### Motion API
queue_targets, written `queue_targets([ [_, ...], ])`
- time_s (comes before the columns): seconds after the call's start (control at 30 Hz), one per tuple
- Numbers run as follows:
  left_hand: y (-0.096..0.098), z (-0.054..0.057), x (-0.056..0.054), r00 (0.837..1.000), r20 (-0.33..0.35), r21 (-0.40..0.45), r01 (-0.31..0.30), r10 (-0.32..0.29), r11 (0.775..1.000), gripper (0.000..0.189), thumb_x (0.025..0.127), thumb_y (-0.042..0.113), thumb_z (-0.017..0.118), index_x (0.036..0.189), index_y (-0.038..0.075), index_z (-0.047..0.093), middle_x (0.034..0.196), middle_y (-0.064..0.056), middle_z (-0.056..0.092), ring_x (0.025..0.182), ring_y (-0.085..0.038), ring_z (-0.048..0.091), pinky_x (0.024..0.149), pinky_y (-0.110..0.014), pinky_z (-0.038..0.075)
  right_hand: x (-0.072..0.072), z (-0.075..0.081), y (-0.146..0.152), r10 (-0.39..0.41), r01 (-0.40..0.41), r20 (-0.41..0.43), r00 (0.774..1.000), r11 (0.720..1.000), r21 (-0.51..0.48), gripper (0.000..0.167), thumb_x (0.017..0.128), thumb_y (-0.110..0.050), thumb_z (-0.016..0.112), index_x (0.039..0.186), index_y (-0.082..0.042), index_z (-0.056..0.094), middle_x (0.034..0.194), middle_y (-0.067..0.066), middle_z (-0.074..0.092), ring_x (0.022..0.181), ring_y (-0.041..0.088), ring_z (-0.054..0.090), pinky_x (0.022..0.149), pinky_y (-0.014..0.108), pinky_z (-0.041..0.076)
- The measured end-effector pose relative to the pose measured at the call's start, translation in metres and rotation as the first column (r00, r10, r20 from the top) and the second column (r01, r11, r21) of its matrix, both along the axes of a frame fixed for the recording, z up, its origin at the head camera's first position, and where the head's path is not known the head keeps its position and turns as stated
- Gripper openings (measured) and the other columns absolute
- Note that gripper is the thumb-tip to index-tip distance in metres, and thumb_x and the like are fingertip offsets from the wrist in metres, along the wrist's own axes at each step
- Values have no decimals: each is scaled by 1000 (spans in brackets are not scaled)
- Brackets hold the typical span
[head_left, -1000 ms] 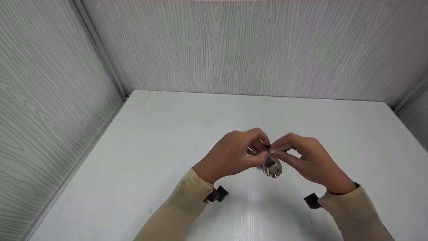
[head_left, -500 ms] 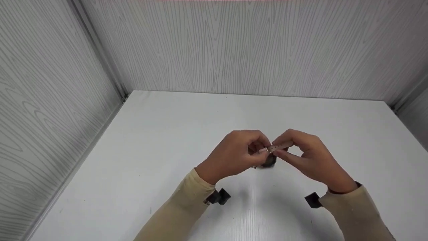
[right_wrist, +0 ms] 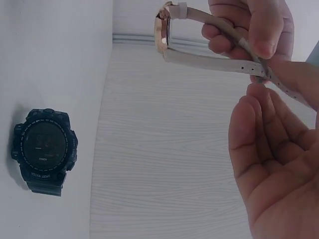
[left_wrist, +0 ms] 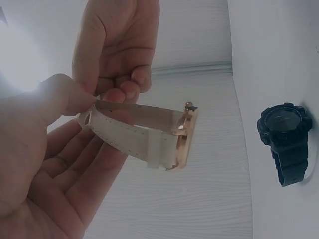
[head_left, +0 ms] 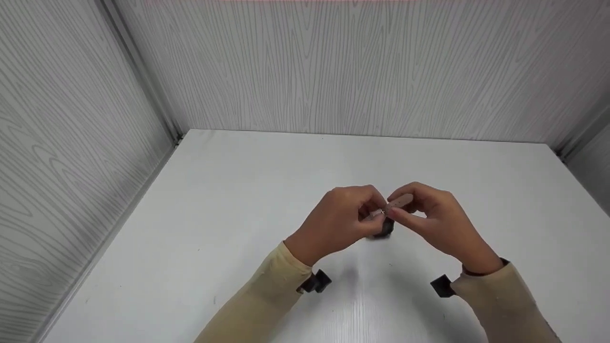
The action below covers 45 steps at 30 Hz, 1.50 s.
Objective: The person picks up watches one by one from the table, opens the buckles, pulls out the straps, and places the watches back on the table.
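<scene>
A wristwatch with a white strap (left_wrist: 132, 139) and a rose-gold case (left_wrist: 186, 142) is held up above the table by both hands. My left hand (head_left: 338, 221) pinches the buckle end between thumb and fingers. Opposite it, my right hand (head_left: 443, 226) pinches the holed strap end (right_wrist: 244, 67) between thumb and fingertips, right beside the buckle. The strap forms a loop, with its two ends crossing at the fingers. In the head view the case is hidden and the strap's tip (head_left: 405, 199) sticks out by the right fingers.
A black digital sport watch (right_wrist: 46, 145) lies on the white table (head_left: 248, 190) beneath the hands. Wood-grain panels (head_left: 305, 66) stand behind and at the sides of the table. Dark cameras (head_left: 443, 286) sit on both wrists.
The rose-gold case, which hung visible below the fingers, has swung out of sight in the head view. The right fingers have shifted toward the buckle, and the strap's tip now shows.
</scene>
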<state>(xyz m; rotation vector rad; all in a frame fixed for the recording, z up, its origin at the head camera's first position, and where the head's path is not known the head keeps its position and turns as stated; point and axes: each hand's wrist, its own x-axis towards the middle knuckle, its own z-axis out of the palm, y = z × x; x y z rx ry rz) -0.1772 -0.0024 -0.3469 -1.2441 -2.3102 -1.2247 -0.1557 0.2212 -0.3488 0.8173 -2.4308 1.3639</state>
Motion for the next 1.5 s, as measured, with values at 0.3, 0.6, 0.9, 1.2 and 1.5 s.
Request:
queue_targets([
  [0.3, 5, -3, 1, 998, 55, 17, -30, 29, 999, 9, 92, 3, 66, 93, 11, 70, 82, 6, 67, 66, -2, 52, 61, -18, 45, 1, -1, 0, -56, 63, -95, 994, 995, 71, 23, 93, -2, 76, 91, -25, 77, 86, -9, 74, 72, 10, 62, 67, 20, 48],
  [0.6, 6, -5, 1, 996, 92, 23, -8, 6, 1000, 8, 95, 3, 66, 97, 10, 71, 88, 4, 70, 71, -1, 57, 65, -18, 49, 1, -1, -1, -76, 85, -80, 994, 990, 115, 26, 93, 2, 73, 91, -24, 76, 85, -13, 71, 72, 9, 62, 66, 23, 48],
  [0.9, 7, -7, 0, 999, 40, -44, -16, 17, 999, 10, 96, 4, 65, 100, 12, 69, 87, 7, 66, 72, -1, 55, 67, -16, 48, 1, -2, 0, -94, 100, -50, 994, 986, 135, 29, 92, 6, 66, 87, -22, 73, 84, -11, 70, 72, 10, 58, 63, 24, 45],
  [1.2, 8, -8, 0, 1000, 6, -34, -29, 29, 999, 6, 95, 9, 70, 99, 11, 66, 87, 5, 65, 76, -5, 59, 70, -15, 48, 1, 1, 2, -88, 81, 62, 994, 990, 113, 13, 100, -12, 69, 93, -21, 76, 92, -9, 73, 81, 12, 69, 72, 24, 54],
  [1.5, 8, -8, 0, 991, -97, 55, -82, 87, 995, 11, 90, 3, 68, 99, 9, 73, 91, 2, 69, 79, -9, 61, 73, -18, 51, 1, 2, 0, 31, -30, 31, 999, 998, -51, 16, 98, -3, 69, 108, -15, 74, 105, 1, 72, 92, 19, 71, 87, 26, 57],
])
